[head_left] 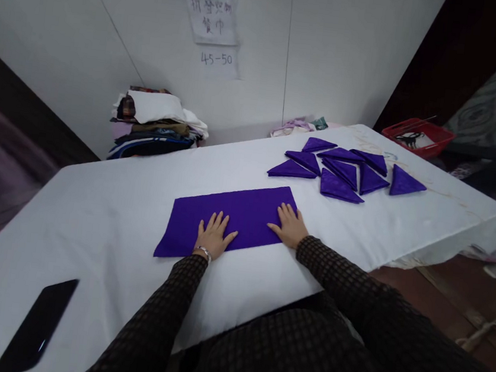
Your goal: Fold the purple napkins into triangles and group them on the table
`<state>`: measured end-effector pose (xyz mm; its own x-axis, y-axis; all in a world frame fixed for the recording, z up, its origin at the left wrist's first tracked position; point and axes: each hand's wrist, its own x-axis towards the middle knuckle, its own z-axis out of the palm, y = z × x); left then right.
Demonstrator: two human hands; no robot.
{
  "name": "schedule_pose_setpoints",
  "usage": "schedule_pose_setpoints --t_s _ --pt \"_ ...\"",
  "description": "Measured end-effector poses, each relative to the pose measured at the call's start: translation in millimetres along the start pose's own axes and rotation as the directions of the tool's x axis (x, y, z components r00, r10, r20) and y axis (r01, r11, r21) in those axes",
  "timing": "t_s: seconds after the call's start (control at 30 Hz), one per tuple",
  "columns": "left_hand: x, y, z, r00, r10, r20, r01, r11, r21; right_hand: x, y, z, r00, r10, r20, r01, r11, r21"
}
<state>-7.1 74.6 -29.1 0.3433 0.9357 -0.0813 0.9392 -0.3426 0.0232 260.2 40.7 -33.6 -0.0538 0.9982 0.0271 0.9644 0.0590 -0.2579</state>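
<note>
About nine purple triangles lie in a loose cluster on the right half of the table, several of them overlapping, and by their neat points they look finished; the one piece that is not yet a triangle is the purple cloth, laid out as a long rectangle in front of the person, so its shaping seems to be at an early stage. Whether more flat pieces wait elsewhere cannot be told. The left hand lies palm down with fingers spread on the cloth, left of its middle, its wrist at the near edge; the right hand is likewise flat and spread at the right end, by the near corner. Neither hand grips anything. The cloth's far edge runs nearly straight, and the lower left corner flares outward. White cover shows all round the rectangle: a narrow strip parts its right end from the closest triangles, while the left side gives much more room, reaching to a dark phone near the person's left arm. Toward the body the table's near edge is close, and on the far side a clothes pile sits by the wall, well apart from the cloth
</note>
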Motion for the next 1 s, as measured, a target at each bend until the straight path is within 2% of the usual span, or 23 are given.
schedule_pose_setpoints --t_s 0.1,0.17,0.23,0.3,0.33,0.43,0.5,0.57,0.6,0.63,0.7,0.77,0.83,0.9,1.0 --pt "1.0 -4.8 -0.3 1.0 0.0 0.006 0.001 1.0 -0.007 -8.7 29.7 -5.5 0.999 0.048 -0.025 -0.05 0.997 -0.06" --pt "3.1 -6.0 -2.1 1.0 -0.011 0.018 0.012 1.0 -0.016 -10.3 37.1 -5.4 0.998 0.053 -0.04 -0.056 0.995 -0.087" --pt "4.2 2.0 -5.8 0.998 -0.064 0.029 0.065 0.997 -0.036 -10.0 38.1 -4.2 0.998 0.051 -0.043 -0.055 0.993 -0.107" --pt "2.1 25.1 -10.8 0.992 -0.12 0.027 0.122 0.99 -0.069 -10.2 36.6 -3.1 0.998 0.042 -0.037 -0.047 0.992 -0.121" --pt "0.2 42.7 -13.1 0.994 -0.105 0.016 0.106 0.991 -0.086 -11.0 36.1 -2.7 0.999 0.039 -0.035 -0.044 0.991 -0.127" --pt "-1.0 107.9 -14.7 0.996 0.059 -0.059 -0.068 0.985 -0.157 -14.2 38.5 -0.7 0.999 0.035 -0.037 -0.04 0.987 -0.154" --pt "6.3 144.4 -9.4 0.979 0.177 -0.098 -0.194 0.958 -0.21 -14.5 43.4 1.9 0.999 0.019 -0.038 -0.025 0.983 -0.182" --pt "15.6 162.5 -1.4 0.977 0.188 -0.102 -0.207 0.949 -0.236 -13.4 48.5 4.9 1.0 -0.005 -0.029 -0.001 0.98 -0.197" --pt "18.8 163.7 2.4 0.981 0.17 -0.089 -0.187 0.953 -0.237 -13.0 50.4 6.1 1.0 -0.017 -0.025 0.011 0.98 -0.199" --pt "20.4 159.9 5.3 0.986 0.146 -0.075 -0.16 0.959 -0.233 -13.0 51.6 7.0 0.999 -0.023 -0.026 0.018 0.98 -0.197" --pt "18.4 138.9 8.3 0.994 0.101 -0.045 -0.108 0.971 -0.214 -13.7 52.4 7.3 0.999 -0.029 -0.038 0.022 0.982 -0.189" --pt "10.9 103.0 7.5 0.999 0.037 -0.029 -0.042 0.98 -0.192 -15.0 51.7 6.5 0.998 -0.028 -0.052 0.019 0.984 -0.178" --pt "-1.1 56.5 4.3 0.995 -0.099 -0.027 0.093 0.981 -0.171 -16.0 50.9 5.4 0.998 -0.025 -0.061 0.014 0.985 -0.171" --pt "-16.4 5.8 0.4 0.955 -0.296 -0.018 0.291 0.945 -0.149 -16.5 50.5 4.7 0.997 -0.023 -0.068 0.011 0.985 -0.17" --pt "-40.7 -60.3 -3.5 0.851 -0.524 0.02 0.523 0.844 -0.122 -16.5 49.9 4.8 0.997 -0.028 -0.071 0.015 0.985 -0.174"
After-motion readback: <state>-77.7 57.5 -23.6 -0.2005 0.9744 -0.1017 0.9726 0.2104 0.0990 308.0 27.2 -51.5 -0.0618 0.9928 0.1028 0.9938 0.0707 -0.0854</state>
